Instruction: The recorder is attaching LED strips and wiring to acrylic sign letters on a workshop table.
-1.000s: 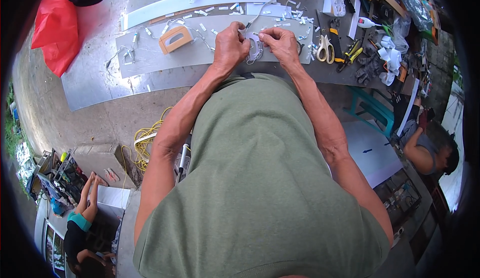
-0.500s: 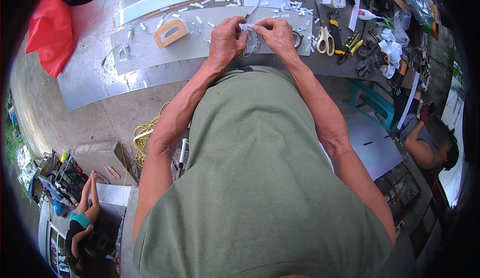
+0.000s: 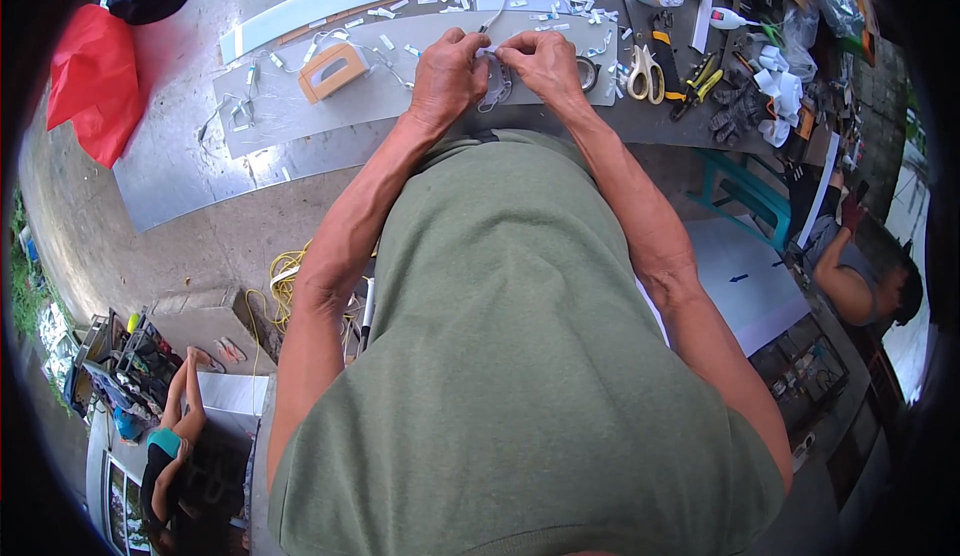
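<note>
At upper centre, I see the left hand (image 3: 446,73) and right hand (image 3: 546,68) seemingly pinching a white bit (image 3: 491,50); the translucent plastic piece (image 3: 496,89) runs lengthwise down-frame, nearer the left.

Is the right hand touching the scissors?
Apart. The head view shows the scissors lying to the right of the right hand, with a plain gap between them.

1. Your left hand (image 3: 447,76) and right hand (image 3: 546,66) nearly meet above a pale, hollow piece (image 3: 494,84) on the tabletop (image 3: 180,184).
2. Beside your right hand lie a dark tape roll (image 3: 594,72) and beige-handled scissors (image 3: 647,74).
3. Leftward, you have a tan slotted block (image 3: 317,86) and a red bag (image 3: 92,86).
</note>
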A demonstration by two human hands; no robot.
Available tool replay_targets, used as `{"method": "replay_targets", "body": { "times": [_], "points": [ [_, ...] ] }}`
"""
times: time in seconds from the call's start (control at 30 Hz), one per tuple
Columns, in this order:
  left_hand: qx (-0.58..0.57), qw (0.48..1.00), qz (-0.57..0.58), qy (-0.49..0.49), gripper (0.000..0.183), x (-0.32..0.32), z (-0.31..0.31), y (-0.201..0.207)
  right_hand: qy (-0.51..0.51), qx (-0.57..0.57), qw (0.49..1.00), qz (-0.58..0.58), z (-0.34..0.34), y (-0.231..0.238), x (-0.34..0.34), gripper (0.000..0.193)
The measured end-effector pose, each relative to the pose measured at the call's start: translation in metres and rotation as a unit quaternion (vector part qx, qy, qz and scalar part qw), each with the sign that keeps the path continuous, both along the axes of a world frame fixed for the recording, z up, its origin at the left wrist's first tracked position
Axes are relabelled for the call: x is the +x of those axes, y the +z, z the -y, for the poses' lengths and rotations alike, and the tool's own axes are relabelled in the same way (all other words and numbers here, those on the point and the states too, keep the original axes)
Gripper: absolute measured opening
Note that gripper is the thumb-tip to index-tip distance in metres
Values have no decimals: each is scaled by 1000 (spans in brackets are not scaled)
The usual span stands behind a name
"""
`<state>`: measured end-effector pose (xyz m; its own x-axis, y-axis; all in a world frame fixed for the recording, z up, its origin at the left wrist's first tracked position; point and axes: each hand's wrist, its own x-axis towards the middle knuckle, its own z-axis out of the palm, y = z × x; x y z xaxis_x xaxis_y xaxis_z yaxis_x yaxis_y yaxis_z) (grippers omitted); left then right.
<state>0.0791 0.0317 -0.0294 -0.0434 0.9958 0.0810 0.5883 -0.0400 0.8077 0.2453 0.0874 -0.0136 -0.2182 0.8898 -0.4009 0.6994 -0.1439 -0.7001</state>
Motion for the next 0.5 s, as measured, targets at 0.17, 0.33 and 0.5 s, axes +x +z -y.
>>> {"method": "replay_targets", "body": {
  "times": [0.17, 0.33, 0.5],
  "points": [
    [-2, 1000, -27, -8, 19, 1, -1, 2, 3, 2, 1000, 6, -1, -2, 1, 24],
    [-4, 999, -33, -14, 17, 1, -2, 0, 13, -18, 1000, -5, -2, 0, 2, 23],
    [4, 999, -41, -29, 15, 0, -1, 0, -2, -41, 998, -47, -2, -6, 9, 23]
  ]
}}
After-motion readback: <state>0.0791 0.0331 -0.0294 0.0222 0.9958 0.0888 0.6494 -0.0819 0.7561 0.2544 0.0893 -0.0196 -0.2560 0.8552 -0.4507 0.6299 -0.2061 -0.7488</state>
